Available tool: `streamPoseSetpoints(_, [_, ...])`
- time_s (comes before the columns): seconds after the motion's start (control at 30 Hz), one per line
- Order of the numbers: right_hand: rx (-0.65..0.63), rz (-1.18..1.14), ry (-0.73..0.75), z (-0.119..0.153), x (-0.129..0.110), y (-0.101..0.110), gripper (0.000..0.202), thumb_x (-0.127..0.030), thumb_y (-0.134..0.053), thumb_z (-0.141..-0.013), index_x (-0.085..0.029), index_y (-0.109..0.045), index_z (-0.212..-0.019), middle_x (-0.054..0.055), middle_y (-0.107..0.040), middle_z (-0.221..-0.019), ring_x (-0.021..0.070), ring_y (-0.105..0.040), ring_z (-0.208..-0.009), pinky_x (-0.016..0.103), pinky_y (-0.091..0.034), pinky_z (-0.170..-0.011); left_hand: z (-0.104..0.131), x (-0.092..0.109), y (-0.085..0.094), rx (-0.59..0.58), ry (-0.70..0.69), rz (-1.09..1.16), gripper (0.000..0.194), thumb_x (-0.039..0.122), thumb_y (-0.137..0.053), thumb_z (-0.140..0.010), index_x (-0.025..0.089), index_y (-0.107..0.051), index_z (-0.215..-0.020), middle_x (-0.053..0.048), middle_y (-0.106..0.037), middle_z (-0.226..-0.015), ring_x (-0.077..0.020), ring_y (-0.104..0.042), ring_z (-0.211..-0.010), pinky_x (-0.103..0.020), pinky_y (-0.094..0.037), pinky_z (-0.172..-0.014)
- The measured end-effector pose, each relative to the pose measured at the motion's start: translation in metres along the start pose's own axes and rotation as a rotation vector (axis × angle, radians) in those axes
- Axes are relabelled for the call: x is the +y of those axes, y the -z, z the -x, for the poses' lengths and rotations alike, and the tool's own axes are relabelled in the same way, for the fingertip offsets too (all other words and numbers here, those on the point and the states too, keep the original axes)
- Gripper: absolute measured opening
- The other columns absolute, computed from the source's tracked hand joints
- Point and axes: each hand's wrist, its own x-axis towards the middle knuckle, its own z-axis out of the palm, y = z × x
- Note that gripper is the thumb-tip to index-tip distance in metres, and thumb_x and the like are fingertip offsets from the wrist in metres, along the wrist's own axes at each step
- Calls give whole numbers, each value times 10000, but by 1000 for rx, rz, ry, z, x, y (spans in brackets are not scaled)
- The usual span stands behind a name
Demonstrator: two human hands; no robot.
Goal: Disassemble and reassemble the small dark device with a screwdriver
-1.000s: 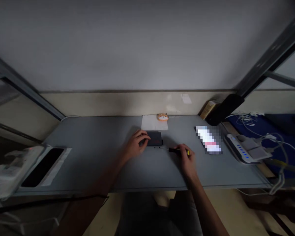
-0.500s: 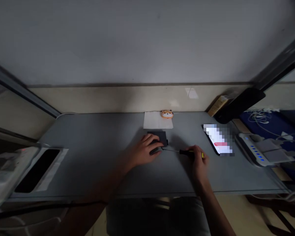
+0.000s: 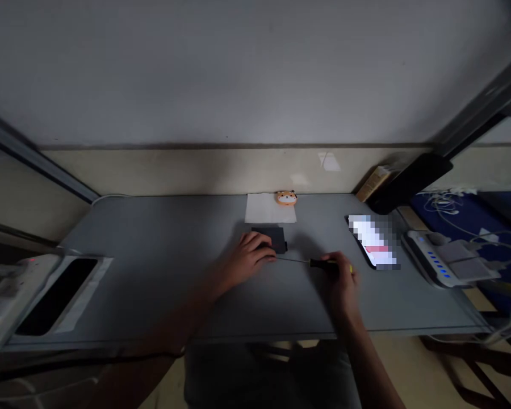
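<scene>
My right hand (image 3: 344, 278) is wrapped around the black and yellow handle of a screwdriver (image 3: 321, 264). The screwdriver lies nearly level, with its thin metal shaft pointing left. At the shaft's tip, the thumb and fingers of my left hand (image 3: 253, 253) are pinched together; whatever they hold is hidden. Partly under those fingers, a dark flat rectangular box (image 3: 276, 236) rests on the grey desk, showing a small dark tab at its right corner.
Behind the box lies white paper (image 3: 262, 209) with an orange animal-faced case (image 3: 286, 197). A lit phone (image 3: 372, 241) and a power strip (image 3: 440, 258) are on the right. On the left, a dark phone (image 3: 57, 295) lies beside a white power strip (image 3: 23, 289).
My left thumb and fingers have drawn together at the screwdriver's tip, where they were spread over the box before. My right hand keeps its hold. The whole view has shifted slightly.
</scene>
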Motion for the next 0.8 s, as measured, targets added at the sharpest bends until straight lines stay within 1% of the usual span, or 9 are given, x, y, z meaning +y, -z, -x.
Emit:
streamPoseSetpoints(0.07, [28,-40,-27,-2,4,0,497,-681,-597,-751,-202,-693,-666,59,-685,-738,197,-587,-717,297,-431,-616,0,-4,2,53,49,1,245,374,-573,-1065,278,-795,-1024,-55,-694,-1058,-211,-587,-1026,-360,-469,-940])
streamPoseSetpoints(0.13, [45,-73,-43,-3,7,-1,516,-696,-601,-755,-195,-700,-681,67,-701,-766,195,-588,-722,300,-435,-626,-3,-13,4,122,147,-14,214,365,-602,-1051,293,-801,-1020,-45,-688,-1049,-209,-591,-1008,-371,-471,-960])
streamPoseSetpoints(0.23, [48,-65,-31,-4,6,-1,522,-708,-631,-743,-193,-699,-696,52,-690,-743,188,-576,-705,303,-430,-639,-14,-36,10,187,311,-46,159,356,-663,-1017,294,-808,-1000,-39,-679,-1027,-210,-598,-991,-390,-474,-987])
streamPoseSetpoints(0.37, [33,-11,-3,-2,1,-2,591,-775,-603,-722,-193,-704,-707,30,-649,-682,169,-522,-649,303,-403,-619,-40,-75,14,147,380,-80,92,316,-734,-962,279,-818,-947,-44,-673,-978,-232,-584,-1020,-400,-484,-986])
streamPoseSetpoints(0.47, [5,-4,6,0,-2,-2,620,-801,-590,-716,-193,-707,-701,31,-644,-675,167,-511,-630,302,-402,-601,-57,-93,8,109,373,-74,79,280,-755,-934,249,-816,-895,-46,-667,-964,-236,-575,-1021,-412,-489,-995])
streamPoseSetpoints(0.57, [-11,7,32,0,-1,-2,628,-806,-597,-733,-190,-708,-684,30,-628,-638,171,-510,-619,298,-401,-583,-67,-100,0,113,340,-65,105,286,-766,-916,232,-809,-837,-49,-661,-948,-239,-571,-1009,-420,-497,-986])
streamPoseSetpoints(0.63, [-35,11,50,-1,0,-3,639,-815,-599,-735,-188,-707,-670,45,-656,-647,178,-526,-615,298,-404,-573,-70,-102,-2,126,324,-65,129,307,-760,-918,232,-805,-823,-49,-659,-947,-240,-571,-1005,-424,-501,-982])
streamPoseSetpoints(0.7, [-44,17,65,-1,0,-3,653,-829,-592,-727,-189,-706,-658,50,-657,-636,177,-522,-599,297,-402,-559,-71,-101,0,137,318,-69,128,323,-758,-919,233,-803,-840,-51,-660,-960,-241,-576,-1011,-426,-503,-982])
streamPoseSetpoints(0.8, [-27,31,52,0,-2,-2,656,-832,-577,-721,-193,-716,-669,57,-665,-650,182,-530,-605,304,-419,-564,-63,-94,10,154,315,-67,113,333,-742,-929,236,-799,-927,-53,-665,-996,-239,-597,-1036,-419,-507,-996])
